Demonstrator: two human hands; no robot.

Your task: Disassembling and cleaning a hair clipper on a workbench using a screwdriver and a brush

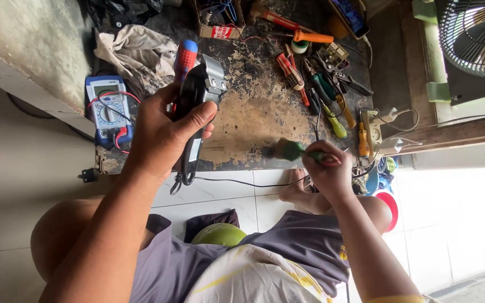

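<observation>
Left hand is closed around a black hair clipper, held above the worktop's near edge. Right hand grips a green-handled screwdriver at that same edge, near the pliers.

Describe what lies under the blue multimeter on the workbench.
The multimeter rests on the dark, worn workbench, its red lead looped across it. A crumpled cloth lies just beyond. The left hand, holding a black hair clipper, hides the bench beside it.

Scuffed dark workbench w/ blue multimeter, rag, pliers, probably screwdrivers.
</observation>
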